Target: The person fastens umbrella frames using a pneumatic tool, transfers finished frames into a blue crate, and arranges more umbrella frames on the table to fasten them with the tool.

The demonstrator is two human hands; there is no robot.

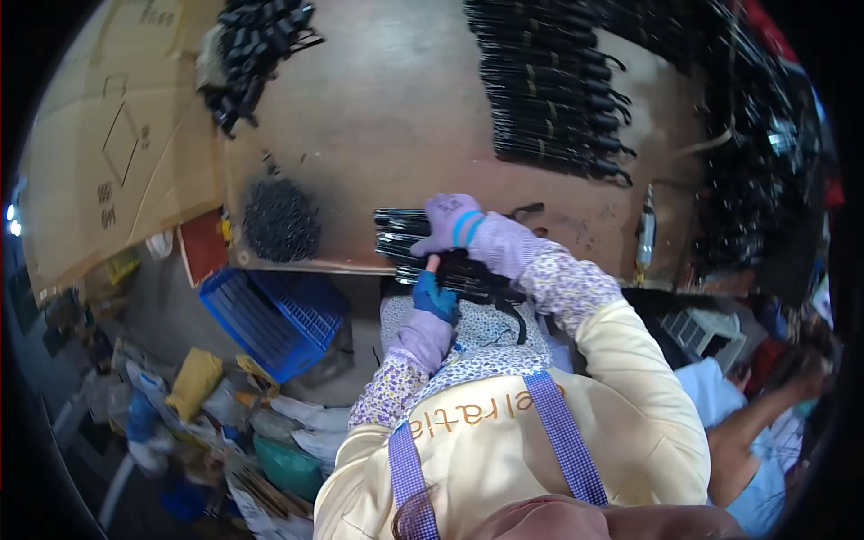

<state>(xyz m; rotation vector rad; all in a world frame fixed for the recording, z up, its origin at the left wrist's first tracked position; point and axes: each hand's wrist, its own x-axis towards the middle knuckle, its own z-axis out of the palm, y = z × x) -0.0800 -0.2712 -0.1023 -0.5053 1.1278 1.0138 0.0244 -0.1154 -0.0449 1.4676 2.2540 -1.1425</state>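
A bundle of long black metal parts point(402, 236) lies at the near edge of a brown worktable point(387, 135). My right hand point(456, 225), in a purple glove with blue stripes, is curled over the top of the bundle. My left hand point(434, 294), in a purple glove with blue fingertips, grips the same bundle from below at the table's edge. A black strap hangs down from the parts toward my apron. The bundle's right end is hidden under my hands.
More black parts are stacked in rows at the back point(549, 99), and a heap lies at the back left point(256, 54). A pile of small dark screws point(281, 220) sits left of my hands. A blue crate point(274, 319), cardboard point(117, 153) and floor clutter are on the left. Another person point(765, 423) works on the right.
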